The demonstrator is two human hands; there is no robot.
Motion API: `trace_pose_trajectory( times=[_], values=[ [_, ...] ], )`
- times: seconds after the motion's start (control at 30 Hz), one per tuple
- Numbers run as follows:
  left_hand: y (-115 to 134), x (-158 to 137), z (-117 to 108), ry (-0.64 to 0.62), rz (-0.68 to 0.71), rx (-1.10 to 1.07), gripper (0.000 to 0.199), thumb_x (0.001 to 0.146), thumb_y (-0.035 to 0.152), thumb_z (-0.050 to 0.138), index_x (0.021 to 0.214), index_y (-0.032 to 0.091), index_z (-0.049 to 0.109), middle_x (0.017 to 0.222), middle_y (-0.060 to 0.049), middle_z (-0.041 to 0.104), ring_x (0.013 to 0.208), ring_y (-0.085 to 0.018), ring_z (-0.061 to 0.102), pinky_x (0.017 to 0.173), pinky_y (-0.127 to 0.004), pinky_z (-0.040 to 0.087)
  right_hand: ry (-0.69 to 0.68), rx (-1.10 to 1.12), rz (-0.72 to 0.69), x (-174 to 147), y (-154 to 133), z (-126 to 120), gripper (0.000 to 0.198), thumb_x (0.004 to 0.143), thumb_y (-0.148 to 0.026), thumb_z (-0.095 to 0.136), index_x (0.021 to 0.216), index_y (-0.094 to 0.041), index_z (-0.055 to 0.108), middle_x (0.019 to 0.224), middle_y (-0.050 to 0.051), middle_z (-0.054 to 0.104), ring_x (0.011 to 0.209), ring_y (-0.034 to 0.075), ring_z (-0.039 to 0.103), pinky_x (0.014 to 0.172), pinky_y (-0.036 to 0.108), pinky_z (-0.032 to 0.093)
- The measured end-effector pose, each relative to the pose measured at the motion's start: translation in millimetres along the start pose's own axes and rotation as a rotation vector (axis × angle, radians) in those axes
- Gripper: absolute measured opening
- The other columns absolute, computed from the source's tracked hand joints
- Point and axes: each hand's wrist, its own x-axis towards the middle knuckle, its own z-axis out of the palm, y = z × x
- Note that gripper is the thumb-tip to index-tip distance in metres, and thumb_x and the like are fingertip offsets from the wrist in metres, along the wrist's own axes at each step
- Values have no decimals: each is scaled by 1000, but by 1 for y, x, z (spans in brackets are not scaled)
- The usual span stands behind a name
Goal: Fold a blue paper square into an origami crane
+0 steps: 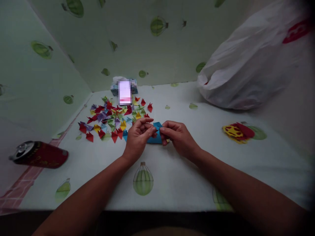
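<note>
A small piece of folded blue paper (157,125) is held up between my two hands. My left hand (140,135) pinches its left side with thumb and fingertips. On the right side, the thumb and forefinger of my right hand (177,135) are closed on the same paper. Just below my fingers lies more blue paper (154,140) on the table, partly covered by the hands. Beyond my left hand spreads a pile of small folded paper cranes (114,136) in red, yellow, green, purple and blue.
A phone (125,91) with a lit screen leans on a tissue box (134,86) at the back. A dark red can (41,155) is at the left. Right, yellow and red paper cut-outs (236,131) lie below a large white plastic bag (242,62). The tablecloth (172,177) has balloon prints.
</note>
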Motion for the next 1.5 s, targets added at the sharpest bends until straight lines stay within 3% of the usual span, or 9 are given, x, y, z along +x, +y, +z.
trace_pose_trajectory(
  times=[0.27, 0.53, 0.8, 0.97, 1.37, 1.5],
  values=[
    [3, -3, 3, 58, 46, 30, 27, 76, 21, 77, 94, 20, 56, 73, 4, 62, 63, -9, 60, 63, -22, 50, -13, -23, -2, -2, -2, 3, 28, 83, -35, 69, 65, -18, 55, 58, -3, 57, 48, 9, 52, 50, 25, 43],
    [0, 0, 0, -24, -13, 31, 38, 77, 26, 77, 108, 20, 56, 73, 3, 64, 65, -11, 60, 64, -23, 49, -32, -84, -6, -1, -3, 2, 29, 82, -36, 69, 65, -18, 55, 53, -5, 55, 47, 9, 49, 50, 24, 39],
    [1, 0, -1, -1, -71, 61, 23, 77, 28, 77, 97, 17, 72, 72, 1, 66, 63, -9, 60, 62, -22, 50, -17, -143, -40, -1, -3, 4, 28, 84, -37, 68, 67, -18, 57, 57, -4, 58, 50, 9, 52, 53, 25, 40],
    [-2, 1, -2, 42, -128, 10, 24, 72, 29, 81, 88, 16, 69, 77, 2, 68, 59, -8, 63, 60, -22, 54, 17, -177, -73, 1, 0, 1, 25, 85, -37, 65, 71, -17, 57, 59, -3, 58, 52, 10, 52, 55, 25, 41],
    [-7, 3, -5, -4, -137, -35, 20, 74, 27, 79, 83, 15, 66, 74, 3, 65, 61, -8, 64, 62, -20, 55, -8, -306, -111, 2, -3, -2, 23, 90, -33, 58, 74, -17, 55, 61, -2, 57, 53, 10, 53, 56, 27, 42],
    [-8, 3, -4, 19, -168, -86, 21, 72, 25, 80, 85, 16, 67, 71, 4, 66, 60, -7, 62, 62, -20, 53, -12, -255, -180, 4, -2, -2, 13, 88, -28, 62, 93, -17, 58, 67, -4, 57, 57, 11, 56, 57, 26, 44]
  ],
)
